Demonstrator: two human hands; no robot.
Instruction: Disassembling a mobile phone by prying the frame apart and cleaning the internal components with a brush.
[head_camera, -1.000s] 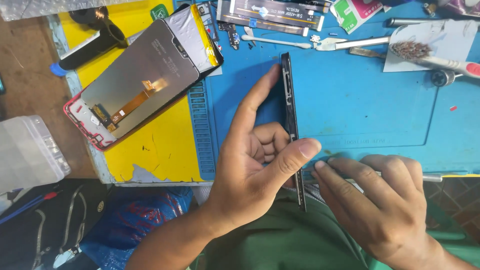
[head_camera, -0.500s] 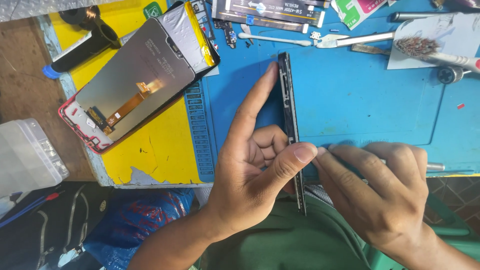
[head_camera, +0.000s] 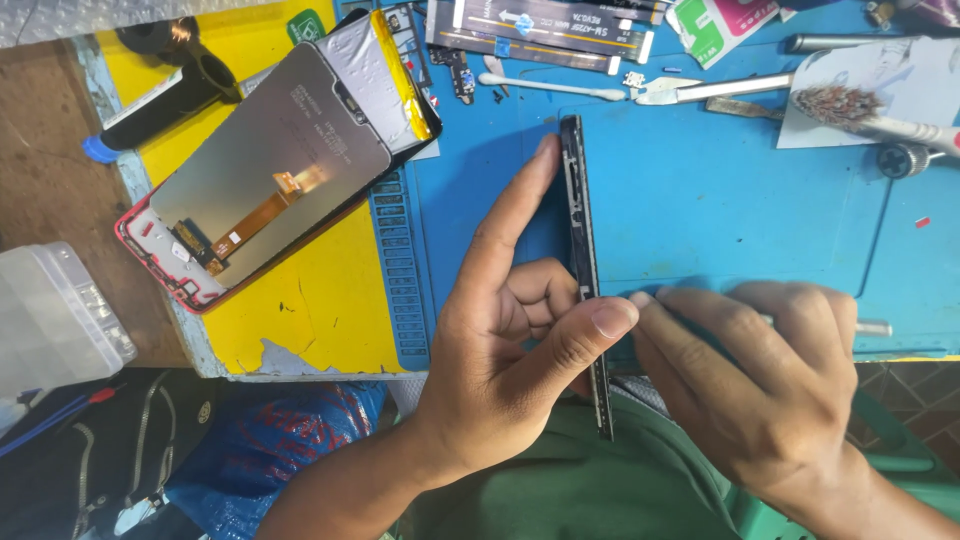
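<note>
Nearest, both hands are almost where they were a moment ago. The left hand (head_camera: 500, 350) still grips the phone frame (head_camera: 583, 260), thumb pressed on one side and the pointing finger stretched up along the other. The right hand (head_camera: 755, 375) has slid a tiny bit closer, and its fingertips touch the left thumb at the frame. It is curled around a thin metal tool (head_camera: 872, 327), whose tip sticks out to the right.

The phone frame is thin, black and long. It stands on its edge, with small slots and holes along its side. It is over the near edge of the blue mat (head_camera: 720, 220), and its low end hangs past that edge.

Farther left, an open phone (head_camera: 270, 170) with a grey back and an orange strip lies on the yellow mat (head_camera: 320, 310). At the far edge lie a cotton swab (head_camera: 545, 87), tweezers (head_camera: 710, 90) and a brush (head_camera: 860, 108).
</note>
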